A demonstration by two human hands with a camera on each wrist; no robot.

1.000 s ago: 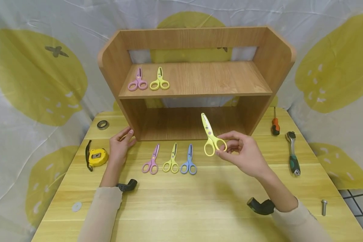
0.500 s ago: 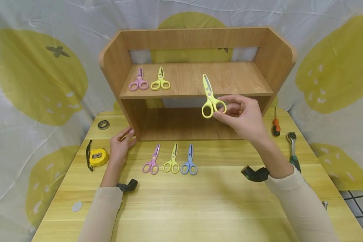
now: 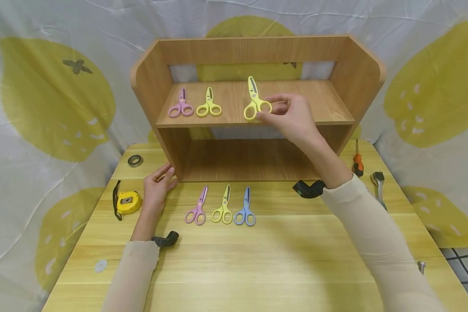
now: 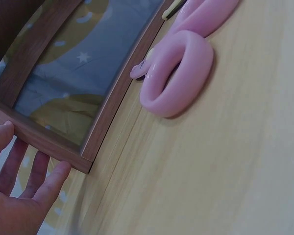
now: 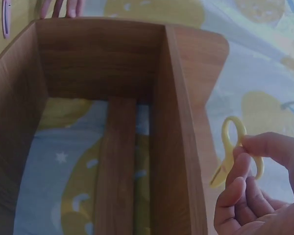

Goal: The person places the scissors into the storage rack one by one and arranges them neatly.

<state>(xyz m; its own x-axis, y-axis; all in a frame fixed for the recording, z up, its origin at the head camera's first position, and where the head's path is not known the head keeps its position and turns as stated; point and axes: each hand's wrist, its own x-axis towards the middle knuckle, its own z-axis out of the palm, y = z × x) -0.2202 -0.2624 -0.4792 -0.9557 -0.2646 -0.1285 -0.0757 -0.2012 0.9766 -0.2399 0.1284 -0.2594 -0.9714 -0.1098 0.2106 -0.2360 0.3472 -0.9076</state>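
Observation:
My right hand pinches a yellow pair of scissors by a handle ring, blades pointing away, just over the upper board of the wooden shelf. The same yellow scissors show in the right wrist view between thumb and fingers. On that board lie a pink pair and a yellow pair. My left hand rests open against the shelf's lower left corner. A pink pair, a yellow-green pair and a blue pair lie on the table before the shelf; the pink handle fills the left wrist view.
A yellow tape measure and a metal ring lie at the left. A screwdriver and a ratchet wrench lie at the right. A washer and a bolt sit near the table's front edges.
My right hand has lifted the yellow scissors from above the table up and leftward to the shelf's upper board. My left hand has stayed at the shelf's corner.

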